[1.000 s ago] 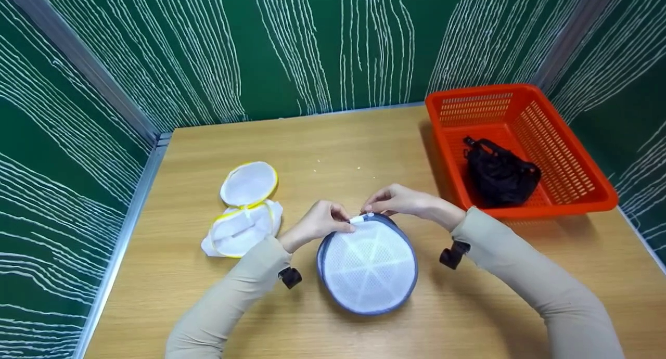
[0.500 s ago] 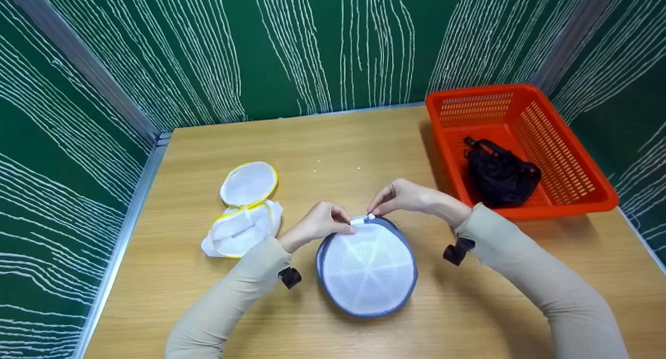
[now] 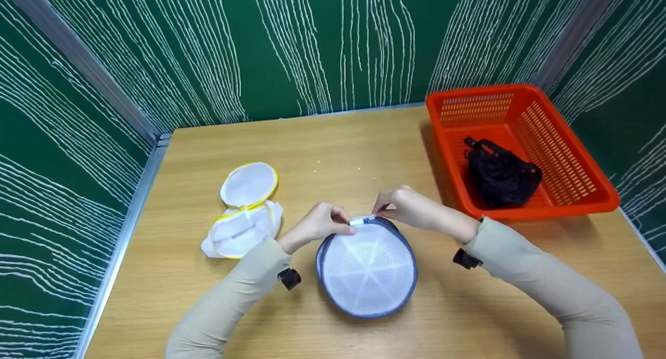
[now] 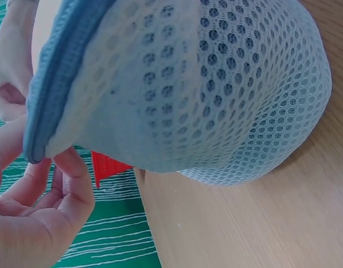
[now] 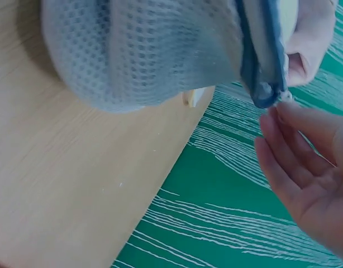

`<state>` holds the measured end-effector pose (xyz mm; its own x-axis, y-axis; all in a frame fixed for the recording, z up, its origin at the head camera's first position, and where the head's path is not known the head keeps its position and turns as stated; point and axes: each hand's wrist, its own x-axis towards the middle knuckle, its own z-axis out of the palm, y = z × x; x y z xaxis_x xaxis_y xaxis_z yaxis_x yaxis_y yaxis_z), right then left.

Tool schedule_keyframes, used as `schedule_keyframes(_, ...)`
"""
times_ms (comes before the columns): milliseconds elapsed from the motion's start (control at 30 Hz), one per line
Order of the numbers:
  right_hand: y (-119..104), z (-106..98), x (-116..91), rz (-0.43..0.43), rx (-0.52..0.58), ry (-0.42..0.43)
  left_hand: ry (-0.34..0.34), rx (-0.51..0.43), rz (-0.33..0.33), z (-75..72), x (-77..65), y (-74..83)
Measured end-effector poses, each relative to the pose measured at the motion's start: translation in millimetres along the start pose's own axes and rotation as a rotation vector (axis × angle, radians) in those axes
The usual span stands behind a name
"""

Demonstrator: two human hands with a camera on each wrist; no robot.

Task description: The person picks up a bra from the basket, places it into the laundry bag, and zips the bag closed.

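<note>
In the head view, a round white mesh laundry bag (image 3: pixel 368 273) with blue-grey zipper trim (image 4: pixel 60 72) stands on the table between the hands. The left hand (image 3: pixel 321 222) pinches its upper rim with thumb and fingers, beside a white tab (image 3: pixel 358 221). Just to the right, thumb and fingertips of the right hand (image 3: pixel 408 207) pinch a small white zipper pull (image 5: pixel 285 96) at the edge of the trim. Seen from the left wrist, the mesh side wall (image 4: pixel 227 84) bulges out below the rim. The bag's inside is hidden.
Left of the bag lies a white mesh piece with yellow rims (image 3: pixel 248 184), partly crumpled. An orange-red basket (image 3: pixel 583 156) stands at the back right, holding a black fabric item (image 3: pixel 502 174). Green walls with white streaks enclose the wooden table (image 3: pixel 312 145); tiny white specks dot it.
The right hand has shifted slightly right along the rim, and its wrist and sleeve have swung outward. The left hand and the bag have stayed nearly where they were.
</note>
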<state>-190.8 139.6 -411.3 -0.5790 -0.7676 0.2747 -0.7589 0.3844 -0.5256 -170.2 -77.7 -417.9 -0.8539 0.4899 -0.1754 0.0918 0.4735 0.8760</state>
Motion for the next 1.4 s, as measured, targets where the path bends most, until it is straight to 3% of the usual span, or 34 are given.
schedule_keyframes(100, -2.6, 3.3, -5.4, -0.068, -0.105, 0.075, 0.007, 0.005, -0.004, 1.3, 4.8, -10.0)
schedule_keyframes(233, -4.1, 8.0, -12.3, -0.099, -0.201, 0.156, 0.024, 0.012, -0.003, 1.8, 3.8, -10.0)
schedule_keyframes(567, 4.0, 17.2, -22.5, -0.201, -0.24, 0.345, 0.091, -0.038, 0.014, 0.5, -0.9, -14.6)
schedule_keyframes(867, 12.2, 20.2, -31.6, -0.181, -0.206, 0.397, 0.2, -0.13, -0.034, -0.5, -11.3, -28.4)
schedule_keyframes(1133, 12.9, 25.0, -34.9, -0.188, -0.179, 0.426, 0.244, -0.203, -0.065, 3.4, -18.7, -37.5)
schedule_keyframes(1233, 14.5, 26.2, -37.7, -0.174, -0.162, 0.428, 0.293, -0.218, -0.08, 3.8, -21.4, -42.2)
schedule_keyframes(1400, 17.6, 29.8, -45.0, -0.15, -0.141, 0.454, 0.393, -0.302, -0.164, 5.0, -28.3, -55.1)
